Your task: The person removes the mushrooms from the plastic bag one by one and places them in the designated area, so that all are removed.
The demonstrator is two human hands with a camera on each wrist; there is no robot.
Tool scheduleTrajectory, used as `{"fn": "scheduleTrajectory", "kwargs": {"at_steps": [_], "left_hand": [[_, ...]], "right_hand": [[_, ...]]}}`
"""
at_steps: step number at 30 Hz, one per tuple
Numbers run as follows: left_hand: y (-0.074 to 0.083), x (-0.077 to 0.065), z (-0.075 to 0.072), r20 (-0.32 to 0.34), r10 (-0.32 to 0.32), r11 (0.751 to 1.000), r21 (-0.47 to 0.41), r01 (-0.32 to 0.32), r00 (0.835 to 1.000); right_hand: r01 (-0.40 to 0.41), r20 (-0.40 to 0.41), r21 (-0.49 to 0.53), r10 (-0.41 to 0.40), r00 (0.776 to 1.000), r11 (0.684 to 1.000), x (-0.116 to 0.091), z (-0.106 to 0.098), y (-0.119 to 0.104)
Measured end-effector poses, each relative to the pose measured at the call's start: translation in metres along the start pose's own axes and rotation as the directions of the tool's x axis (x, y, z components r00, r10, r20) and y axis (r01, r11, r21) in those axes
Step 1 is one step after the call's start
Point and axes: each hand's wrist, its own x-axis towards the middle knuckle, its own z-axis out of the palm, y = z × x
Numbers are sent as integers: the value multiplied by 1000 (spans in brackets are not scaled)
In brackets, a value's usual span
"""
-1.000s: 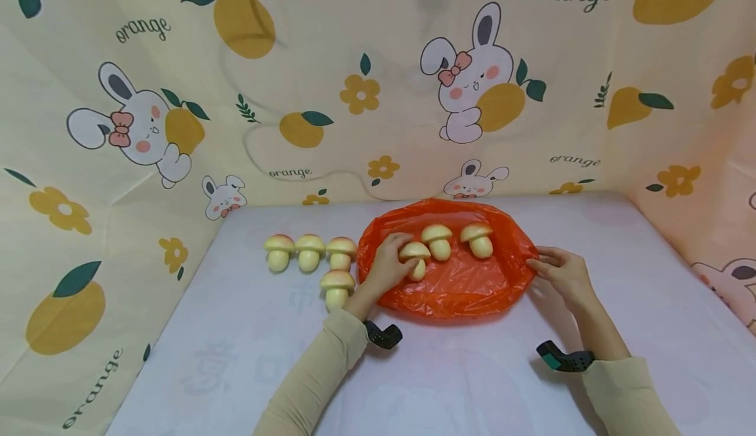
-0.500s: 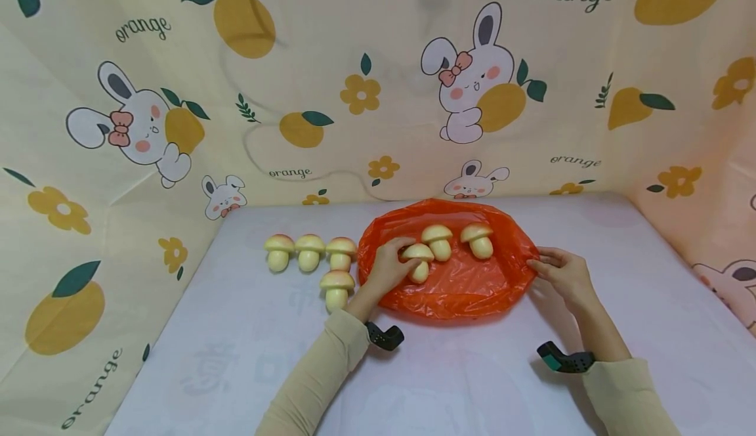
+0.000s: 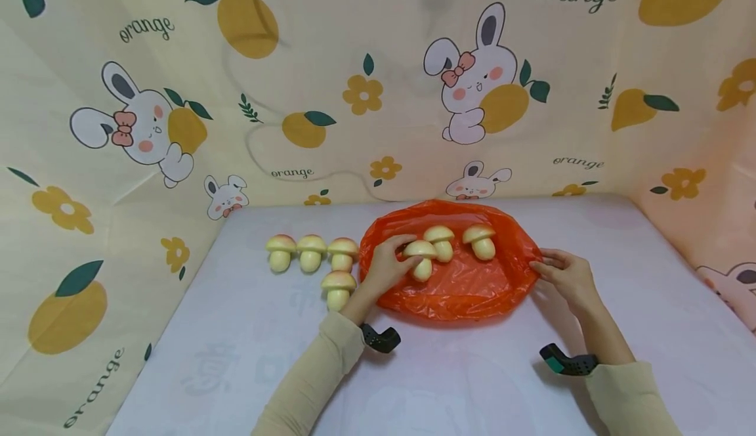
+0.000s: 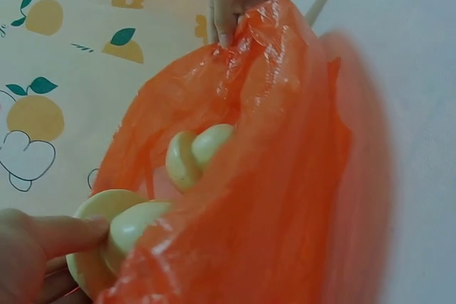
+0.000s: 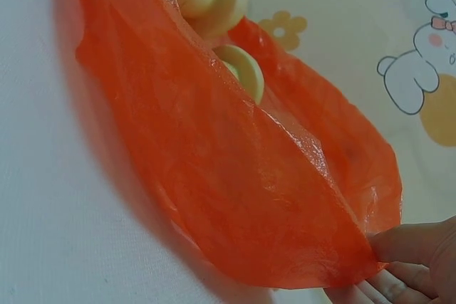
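Note:
With thumb and fingers, my left hand (image 3: pixel 386 266) grips a pale yellow toy mushroom (image 3: pixel 422 268) by its cap, over the left part of an open red plastic bag (image 3: pixel 457 304). In the left wrist view the thumb presses on the cap of that mushroom (image 4: pixel 135 227), and the bag's edge covers part of it. Two more mushrooms (image 3: pixel 483 247) lie inside the bag, towards its back. My right hand (image 3: pixel 568 278) pinches the bag's right edge; in the right wrist view its thumb lies on the red plastic.
Left of the bag, several similar mushrooms (image 3: pixel 310 261) stand in a row on the white table (image 3: pixel 449 383), with another mushroom (image 3: pixel 338 298) just in front near my left forearm. A patterned cloth (image 3: pixel 331 48) rises behind the table and at both sides.
My left hand has shifted slightly right with the mushroom, closer to the other mushrooms in the bag. The right hand keeps its hold on the bag's edge.

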Motion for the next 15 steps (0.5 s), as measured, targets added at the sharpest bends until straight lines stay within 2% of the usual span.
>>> {"fn": "scheduleTrajectory", "kwargs": {"at_steps": [4, 10, 15], "left_hand": [[3, -4, -5, 9, 17, 999, -44, -17, 1000], [4, -12, -13, 39, 13, 996, -92, -9, 999], [6, -18, -20, 37, 10, 992, -125, -5, 999]], "right_hand": [[3, -5, -1, -3, 1000, 1000, 0, 0, 1], [-5, -9, -4, 5, 1000, 1000, 1, 0, 1], [-10, -8, -7, 9, 1000, 1000, 1, -1, 0]]}}
